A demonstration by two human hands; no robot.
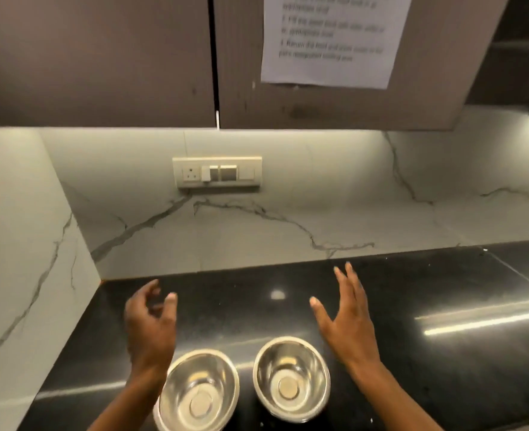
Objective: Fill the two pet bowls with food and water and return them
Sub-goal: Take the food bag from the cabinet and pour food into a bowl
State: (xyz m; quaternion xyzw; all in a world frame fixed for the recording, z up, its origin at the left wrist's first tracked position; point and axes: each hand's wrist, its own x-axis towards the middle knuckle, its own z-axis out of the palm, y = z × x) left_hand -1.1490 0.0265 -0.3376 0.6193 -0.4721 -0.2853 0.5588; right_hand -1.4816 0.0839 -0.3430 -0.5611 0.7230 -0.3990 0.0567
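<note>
Two empty steel bowls stand side by side on the black countertop (412,353) near its front edge: the left bowl (198,390) and the right bowl (291,376). My left hand (151,325) hovers above and to the left of the left bowl, fingers curled loosely and apart, holding nothing. My right hand (347,318) is raised to the right of the right bowl, fingers spread, holding nothing. Neither hand touches a bowl.
A marble backsplash rises behind the counter, with a switch and socket plate (217,172) on it. A marble side wall (17,259) closes off the left. Dark upper cabinets (101,57) hang overhead, with a printed paper sheet (331,38) taped to one door.
</note>
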